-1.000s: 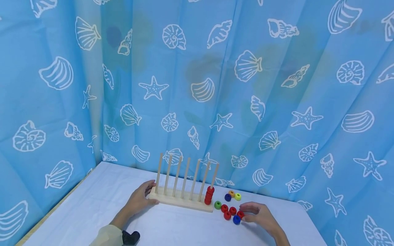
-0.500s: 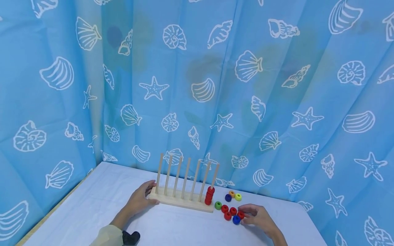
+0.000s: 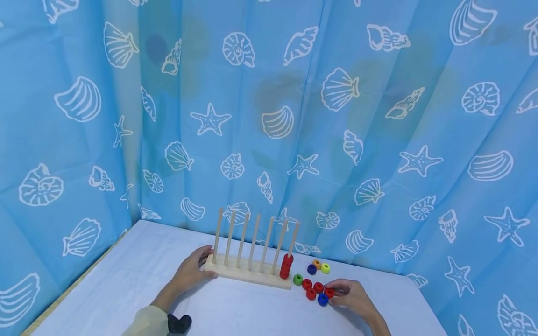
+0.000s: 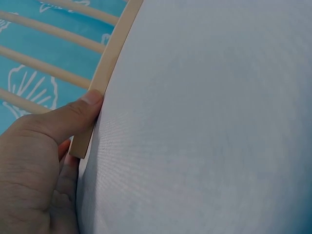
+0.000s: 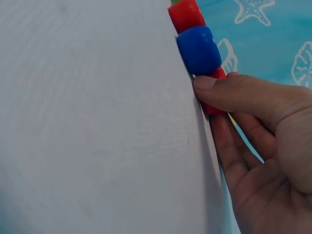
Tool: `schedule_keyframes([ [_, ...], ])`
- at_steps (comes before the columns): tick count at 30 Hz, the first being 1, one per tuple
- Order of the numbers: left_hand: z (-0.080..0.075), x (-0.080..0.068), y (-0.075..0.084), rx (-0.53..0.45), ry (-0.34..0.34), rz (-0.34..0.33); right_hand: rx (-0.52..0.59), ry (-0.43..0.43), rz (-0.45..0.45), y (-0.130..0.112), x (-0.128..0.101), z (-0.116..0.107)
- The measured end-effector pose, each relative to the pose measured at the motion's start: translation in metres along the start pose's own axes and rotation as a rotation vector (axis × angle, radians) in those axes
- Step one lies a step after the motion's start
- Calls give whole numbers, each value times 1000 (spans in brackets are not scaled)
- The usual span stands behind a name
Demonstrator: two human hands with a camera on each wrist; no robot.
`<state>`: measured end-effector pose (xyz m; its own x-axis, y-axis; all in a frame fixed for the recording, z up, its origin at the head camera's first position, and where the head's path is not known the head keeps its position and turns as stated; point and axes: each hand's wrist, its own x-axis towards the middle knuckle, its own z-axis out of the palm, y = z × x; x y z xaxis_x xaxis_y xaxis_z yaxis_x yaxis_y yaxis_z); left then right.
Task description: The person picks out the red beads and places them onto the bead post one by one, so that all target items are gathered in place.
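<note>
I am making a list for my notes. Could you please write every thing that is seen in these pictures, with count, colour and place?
Rack: 1, pale wood, seven upright pegs, on the table, left of the loose beads.
Stacked beads: red, on the rightmost peg; exact count unclear.
Red beads: 4, loose on the table right of the rack.
Blue beads: 2, one near the right hand, one farther back.
Green bead: 1, nearest the rack's right end.
Orange bead: 1, at the back.
Yellow-green bead: 1, at the back.
Table: 1, white cover.
Curtain: blue, white shell and starfish print, behind the table.
Left hand: holds the rack's left end.
Right hand: pinches a red bead.
</note>
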<state>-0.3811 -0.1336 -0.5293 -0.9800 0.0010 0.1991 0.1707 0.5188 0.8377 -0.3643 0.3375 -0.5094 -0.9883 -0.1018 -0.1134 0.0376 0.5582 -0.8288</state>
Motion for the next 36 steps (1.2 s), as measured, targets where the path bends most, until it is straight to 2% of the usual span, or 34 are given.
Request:
schedule_keyframes([
  [11,-2,0,0,-2,6,12,17,30,-5,-10,-1,-2],
  [16,-3,-1,0,-8,18,25,10,82,-12,-14,1,0],
  [20,-2,-1,-1,-21,12,26,-9,162,-25,-17,2,0],
  [25,-2,0,1,-25,5,19,-5,227,-76,-26,1,2],
  [36,-2,1,2,-19,0,9,39,266,-188,-49,-1,2],
])
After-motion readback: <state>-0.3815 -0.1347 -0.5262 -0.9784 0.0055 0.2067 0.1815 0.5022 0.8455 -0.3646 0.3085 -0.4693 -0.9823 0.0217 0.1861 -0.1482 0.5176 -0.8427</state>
